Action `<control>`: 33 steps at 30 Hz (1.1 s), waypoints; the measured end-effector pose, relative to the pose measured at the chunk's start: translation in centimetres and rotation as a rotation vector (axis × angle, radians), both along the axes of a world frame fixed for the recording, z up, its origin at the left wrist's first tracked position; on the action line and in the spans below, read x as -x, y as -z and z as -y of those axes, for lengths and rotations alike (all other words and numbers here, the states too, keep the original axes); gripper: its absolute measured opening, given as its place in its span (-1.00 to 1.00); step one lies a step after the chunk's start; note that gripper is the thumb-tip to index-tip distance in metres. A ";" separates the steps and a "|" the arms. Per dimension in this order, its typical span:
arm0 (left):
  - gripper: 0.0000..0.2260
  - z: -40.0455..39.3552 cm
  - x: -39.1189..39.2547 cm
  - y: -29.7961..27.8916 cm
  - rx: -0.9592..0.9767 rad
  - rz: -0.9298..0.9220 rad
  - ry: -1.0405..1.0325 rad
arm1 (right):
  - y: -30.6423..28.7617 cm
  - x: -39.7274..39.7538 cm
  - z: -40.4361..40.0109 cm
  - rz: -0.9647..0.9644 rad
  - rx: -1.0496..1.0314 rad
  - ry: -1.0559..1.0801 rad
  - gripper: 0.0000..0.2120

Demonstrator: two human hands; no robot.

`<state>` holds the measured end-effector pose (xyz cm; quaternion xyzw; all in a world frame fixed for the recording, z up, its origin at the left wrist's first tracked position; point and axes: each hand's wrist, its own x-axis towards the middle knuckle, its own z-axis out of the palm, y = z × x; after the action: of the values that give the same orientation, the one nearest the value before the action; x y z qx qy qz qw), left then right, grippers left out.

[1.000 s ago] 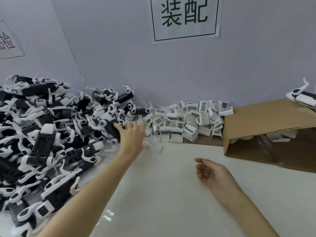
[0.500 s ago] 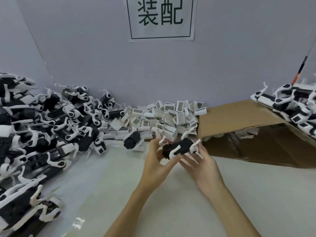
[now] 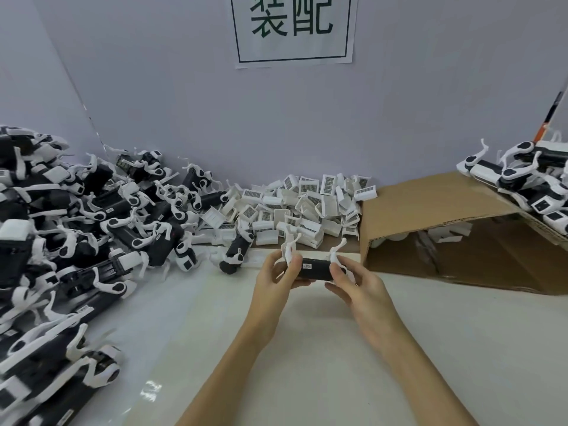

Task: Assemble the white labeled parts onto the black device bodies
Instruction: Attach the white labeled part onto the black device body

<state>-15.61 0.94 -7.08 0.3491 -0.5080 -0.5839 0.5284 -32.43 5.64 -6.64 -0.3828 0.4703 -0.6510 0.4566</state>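
**Body in hand, no white part picked yet**

The heap of black device bodies (image 3: 92, 229) fills the desk's (image 3: 307, 348) left edge; any reach past it could, I judge, snag its white arms and spill units. The white labeled parts (image 3: 301, 204) lie along the back edge, beside the cardboard box (image 3: 430, 210). Above the desk's middle, the left hand (image 3: 273, 281) and right hand (image 3: 356, 287) each curl around one end of a single black body (image 3: 315, 270). Its thin white arms (image 3: 290, 245) might bend under the thumbs.

Black device body (image 3: 316, 270), barcoded white parts (image 3: 307, 199)
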 end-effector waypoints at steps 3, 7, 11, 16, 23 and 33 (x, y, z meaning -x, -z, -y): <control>-0.36 -0.1 -0.2 -0.2 -0.006 0.015 0.030 | -0.2 0.1 -0.4 0.026 -0.027 -0.055 -0.37; -0.41 -0.3 -0.7 -0.7 0.028 0.050 0.063 | -0.8 0.5 -0.9 0.011 0.022 -0.069 -0.32; -0.53 -0.5 -1.3 -1.4 -0.014 -0.031 0.279 | -1.1 1.0 -0.8 0.173 0.118 -0.164 -0.37; -0.19 0.2 -2.2 -1.5 -0.347 -0.200 0.475 | -1.0 2.0 -0.9 0.145 0.147 -0.290 -0.39; -0.78 0.9 -2.7 -1.4 -0.404 -0.165 0.367 | -1.5 1.4 -1.1 0.396 -0.036 -0.330 -0.53; -0.71 0.3 -2.4 -0.8 0.123 0.172 0.172 | -0.8 0.2 -0.8 0.048 -0.084 -0.099 -0.49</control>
<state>-13.20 0.60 -6.25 0.3200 -0.6142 -0.5627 0.4515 -32.63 6.46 -5.83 -0.3703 0.4666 -0.6164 0.5150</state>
